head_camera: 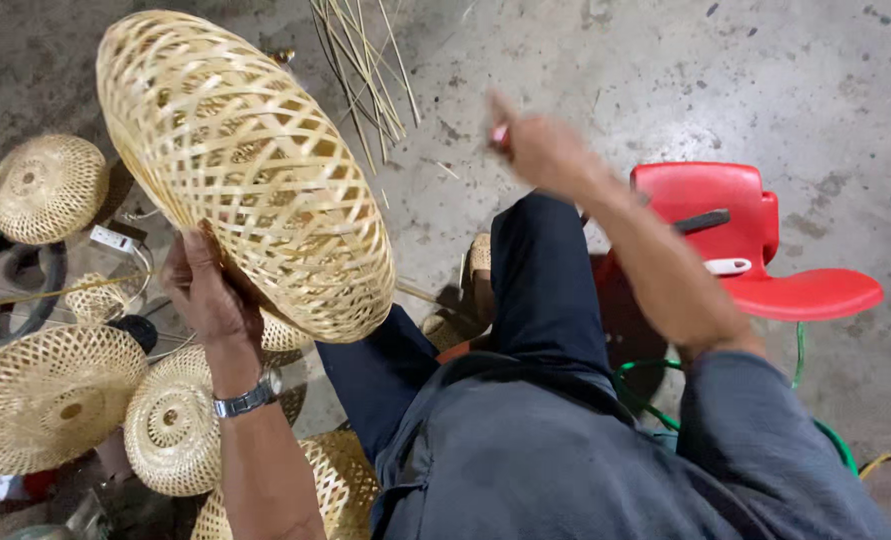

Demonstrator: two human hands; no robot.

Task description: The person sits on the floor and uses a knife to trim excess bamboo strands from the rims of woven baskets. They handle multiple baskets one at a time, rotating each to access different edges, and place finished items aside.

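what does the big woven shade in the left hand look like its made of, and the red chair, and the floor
Woven shade, held at its rim by the left hand: thin pale split strips, probably bamboo, unpainted, in an open lattice you can see through. Red chair: looks like moulded plastic, smooth and glossy with rounded edges. Floor: seemingly bare concrete, grey, matte, blotchy and stained.

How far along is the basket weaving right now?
Done: several finished woven domes lie on the floor at left. In hand: the left hand holds up a woven bamboo shade; the right hand, blurred, grips a small tool. Left: loose bamboo strips lie unused.
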